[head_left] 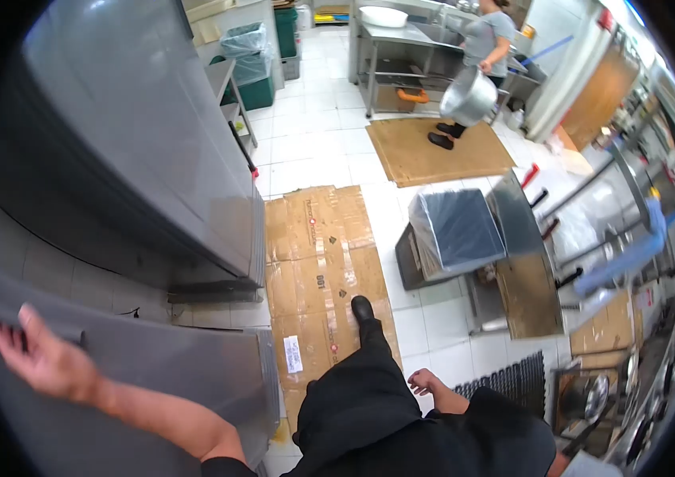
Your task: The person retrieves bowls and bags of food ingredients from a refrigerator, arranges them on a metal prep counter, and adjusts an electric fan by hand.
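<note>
My left hand [50, 358] is raised at the far left, its fingers apart, in front of a grey metal door or panel [170, 374] near a dark handle [73, 337]. Whether the hand touches the handle cannot be made out. Low at the centre right, my right hand [423, 381] hangs beside my dark trousers, fingers loosely curled and apart, holding nothing. Beneath my black shoe [364, 308] lies a flattened cardboard sheet [306, 238] on the white tiles.
A tall grey cabinet [131, 135] stands on the left. To the right are a lined grey bin [457, 230] and a metal table [528, 294]. Further off, a person [487, 40] holds a large metal pot [469, 97] beside a steel counter [397, 32].
</note>
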### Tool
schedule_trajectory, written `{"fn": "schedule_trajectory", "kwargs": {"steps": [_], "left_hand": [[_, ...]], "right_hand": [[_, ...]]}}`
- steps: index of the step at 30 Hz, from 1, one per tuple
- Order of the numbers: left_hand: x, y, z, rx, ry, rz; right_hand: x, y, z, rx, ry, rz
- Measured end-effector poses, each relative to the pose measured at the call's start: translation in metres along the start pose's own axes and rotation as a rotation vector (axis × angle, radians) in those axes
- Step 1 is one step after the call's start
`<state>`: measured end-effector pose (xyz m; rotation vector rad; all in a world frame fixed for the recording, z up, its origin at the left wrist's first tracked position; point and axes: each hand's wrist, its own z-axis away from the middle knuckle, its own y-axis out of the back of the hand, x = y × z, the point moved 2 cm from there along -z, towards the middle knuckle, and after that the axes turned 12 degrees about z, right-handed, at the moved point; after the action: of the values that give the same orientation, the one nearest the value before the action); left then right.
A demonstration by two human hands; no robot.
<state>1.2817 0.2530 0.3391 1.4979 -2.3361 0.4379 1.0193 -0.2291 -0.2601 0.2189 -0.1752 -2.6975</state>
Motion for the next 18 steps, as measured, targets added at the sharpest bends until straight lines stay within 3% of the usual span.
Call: {"fn": "schedule_trajectory", "kwargs": {"steps": [2, 3, 5, 6, 7, 8, 10, 11, 12, 14, 15, 18], "left_hand": [[-0.020, -0.007, -0.001, 0.102, 0.038, -0.123], [-0.026, -0.003, -0.005, 0.136, 0.057, -0.337], [-0.014, 0.007, -0.023, 0.138, 0.010, -0.869], [-0.009, 0.000, -0.023, 0.137, 0.069, -0.893], [-0.007, -0.004, -0.026, 0.140, 0.009, -0.930], [0.000, -0.008, -0.026, 0.112, 0.020, -1.026], [0.019, -0.018, -0.025, 0.150, 0.163, -0.880], [0.027, -0.014, -0.024, 0.109, 0.117, -0.879], [0.054, -0.015, -0.010, 0.109, 0.173, -0.825], [0.102, -0.019, 0.010, 0.165, 0.215, -0.668], [0.131, -0.009, 0.032, 0.209, 0.240, -0.603], [0.217, 0.036, 0.088, 0.433, 0.044, -0.302]], "right_hand": [[-0.057, 0.066, -0.024, 0.021, 0.075, 0.180], [-0.072, 0.100, -0.068, -0.068, 0.207, 0.322], [-0.155, 0.170, -0.085, -0.032, 0.116, 0.436], [-0.192, 0.208, -0.113, -0.041, 0.194, 0.492], [-0.230, 0.244, -0.152, 0.000, 0.350, 0.686], [-0.290, 0.267, -0.127, 0.216, 0.378, 0.819], [-0.389, 0.304, -0.174, 0.479, 0.736, 0.916], [-0.435, 0.308, -0.135, 0.371, 0.729, 0.770], [-0.470, 0.303, -0.116, 0.409, 0.870, 0.690], [-0.530, 0.280, -0.078, 0.249, 1.061, 0.566], [-0.535, 0.270, -0.063, 0.172, 1.120, 0.535], [-0.530, 0.223, -0.033, -0.016, 1.129, 0.531]]}}
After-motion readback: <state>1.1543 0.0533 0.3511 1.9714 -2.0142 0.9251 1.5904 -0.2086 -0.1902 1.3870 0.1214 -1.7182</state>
